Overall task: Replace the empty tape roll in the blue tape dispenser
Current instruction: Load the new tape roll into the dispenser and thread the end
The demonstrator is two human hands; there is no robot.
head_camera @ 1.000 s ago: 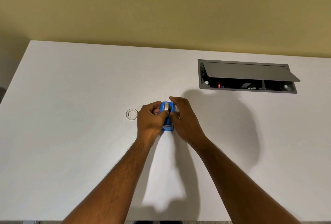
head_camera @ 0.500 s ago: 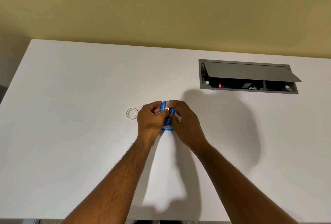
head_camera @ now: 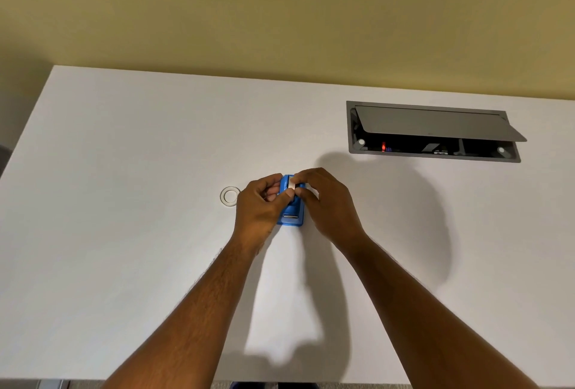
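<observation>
1. Since a second ago, my right hand [head_camera: 329,201] has closed in over the blue tape dispenser [head_camera: 291,212] on the table [head_camera: 124,233].
2. Both the right and my left hand [head_camera: 261,205] now pinch the white roll [head_camera: 292,184] at its top.
3. I judge the roll is being seated; the clear ring [head_camera: 230,196] lies beside.

Even indoor light, sharp focus, wide-angle bend.
Soft shadows of the arms fall on the white table [head_camera: 124,233] toward its near edge and right side; the table's far edge curves slightly; no glare.
</observation>
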